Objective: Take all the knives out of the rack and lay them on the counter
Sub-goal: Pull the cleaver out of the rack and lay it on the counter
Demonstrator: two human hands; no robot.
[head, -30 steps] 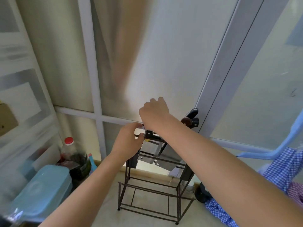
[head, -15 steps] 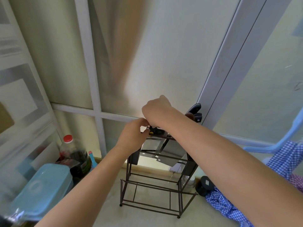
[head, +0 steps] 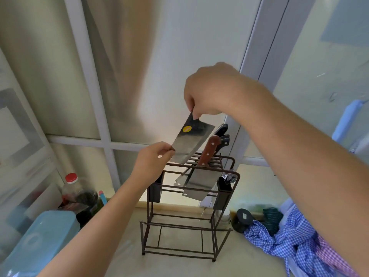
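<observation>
A dark wire rack [head: 191, 206] stands on a pale counter [head: 179, 266] against a frosted window. Just above the rack's top rails, one cleaver [head: 192, 140] with a round yellow sticker on its blade is held tilted in the air, its lower corner close to the rails. The right hand [head: 211, 90] is above the rack, closed over the cleaver's handle end, so the handle itself is hidden. The left hand [head: 153, 158], at the rack's upper left corner, pinches the cleaver's lower left edge between thumb and fingertips.

Three knife handles stick up from the rack's top at its back right: one brown wooden handle [head: 209, 150] with rivets, and two black handles [head: 222, 132] behind it. Steel blades [head: 197, 186] hang below the rails; they overlap, so an exact count is unclear.

Left of the rack sit one bottle [head: 70, 188] with a red cap and one light blue box [head: 38, 240]. Right of the rack lie one small black round object [head: 243, 216] and a bundle of blue checked cloth [head: 289, 244].
</observation>
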